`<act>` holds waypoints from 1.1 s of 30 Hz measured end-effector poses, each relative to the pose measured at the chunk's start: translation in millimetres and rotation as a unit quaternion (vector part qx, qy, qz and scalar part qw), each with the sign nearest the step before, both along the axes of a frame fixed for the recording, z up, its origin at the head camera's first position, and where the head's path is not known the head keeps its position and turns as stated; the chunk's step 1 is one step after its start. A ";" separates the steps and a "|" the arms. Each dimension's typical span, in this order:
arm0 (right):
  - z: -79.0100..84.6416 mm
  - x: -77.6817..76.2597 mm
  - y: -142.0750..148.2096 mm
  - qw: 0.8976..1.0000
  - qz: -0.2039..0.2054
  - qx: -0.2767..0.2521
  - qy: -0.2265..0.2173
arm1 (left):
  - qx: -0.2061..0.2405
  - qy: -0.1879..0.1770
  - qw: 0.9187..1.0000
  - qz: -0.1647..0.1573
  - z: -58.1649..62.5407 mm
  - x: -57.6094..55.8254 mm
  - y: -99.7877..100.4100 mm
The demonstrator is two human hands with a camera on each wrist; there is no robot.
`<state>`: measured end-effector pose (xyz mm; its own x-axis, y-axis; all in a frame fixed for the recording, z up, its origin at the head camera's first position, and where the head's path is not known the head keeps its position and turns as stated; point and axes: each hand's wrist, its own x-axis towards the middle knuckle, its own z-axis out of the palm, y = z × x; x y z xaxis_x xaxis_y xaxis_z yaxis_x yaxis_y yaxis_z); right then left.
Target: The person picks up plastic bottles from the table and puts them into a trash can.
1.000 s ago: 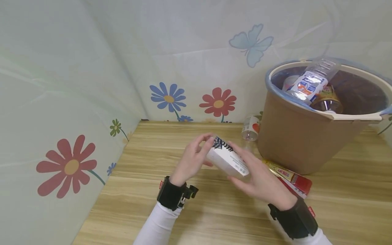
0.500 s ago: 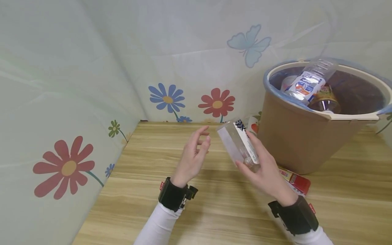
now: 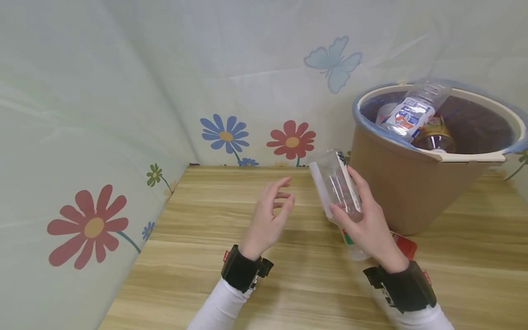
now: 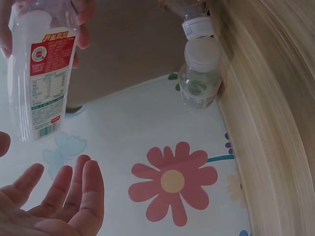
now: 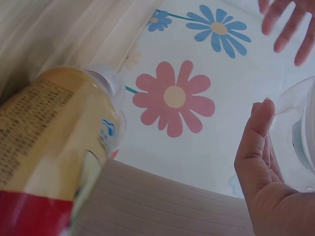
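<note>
My right hand grips a clear plastic bottle near one end, tilted above the table beside the bin. The left wrist view shows the red-and-white printed label on this bottle; in the right wrist view only part of the bottle is in frame. To its left, my left hand is raised with fingers loosely bent and nothing in them. A gap separates that hand from the bottle in the left wrist view.
A brown bin with a blue liner stands at the right, holding a clear bottle and a brown-labelled bottle. A yellow-and-red bottle lies near its base. A white-capped bottle is by the wall.
My left hand has let go of the bottle. My right hand has carried it right, toward the bin, and turned it more upright.
</note>
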<state>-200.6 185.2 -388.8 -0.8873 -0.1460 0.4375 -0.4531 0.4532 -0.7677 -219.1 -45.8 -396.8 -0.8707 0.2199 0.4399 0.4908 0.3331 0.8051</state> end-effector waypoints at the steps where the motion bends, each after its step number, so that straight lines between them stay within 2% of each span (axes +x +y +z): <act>1: 2.1 -0.6 0.5 1.000 0.000 -0.002 0.000 | -0.004 0.006 1.000 0.002 -0.6 0.2 1.8; 7: 17.3 -6.5 6.2 1.000 0.000 -0.002 0.012 | -0.075 0.056 0.995 0.019 -3.4 1.2 13.6; 11: 37.4 -8.2 11.4 1.000 0.002 -0.014 0.021 | -0.115 0.077 0.990 0.018 -4.2 2.8 21.9; 14: 59.8 -6.9 15.0 0.998 0.017 -0.047 0.025 | -0.121 0.077 0.990 0.014 -2.9 4.7 26.9; 15: 68.3 -6.5 16.7 0.997 0.030 -0.074 0.024 | -0.120 0.077 0.990 0.012 -2.3 5.2 28.2; 18: 94.2 -5.8 25.1 0.989 0.053 -0.133 0.038 | -0.117 0.070 0.991 0.006 -1.3 6.2 30.7; 19: 103.0 -6.2 28.8 0.988 0.049 -0.137 0.048 | -0.116 0.069 0.991 0.005 -1.1 6.5 31.2; 21: 118.2 -9.1 37.9 0.980 0.057 -0.179 0.067 | -0.116 0.069 0.991 0.004 -1.5 6.7 31.7; 23: 132.1 -13.3 48.1 0.979 0.035 -0.181 0.089 | -0.118 0.070 0.991 0.004 -2.5 6.6 31.9; 26: 150.3 -20.9 65.3 0.978 -0.019 -0.179 0.102 | -0.122 0.072 0.990 0.001 -4.0 6.2 32.4; 28: 161.8 -24.4 76.5 0.981 -0.107 -0.132 0.087 | -0.123 0.071 0.990 -0.001 -4.0 6.4 32.8; 29: 166.2 -25.6 81.6 0.980 -0.148 -0.112 0.076 | -0.123 0.070 0.990 -0.002 -4.0 6.6 33.0; 31: 173.5 -26.6 92.5 0.969 -0.233 -0.065 0.043 | -0.122 0.065 0.990 -0.004 -3.9 7.3 33.4; 33: 176.2 -27.6 103.0 0.952 -0.305 -0.016 0.006 | -0.120 0.062 0.991 -0.005 -4.5 8.0 34.0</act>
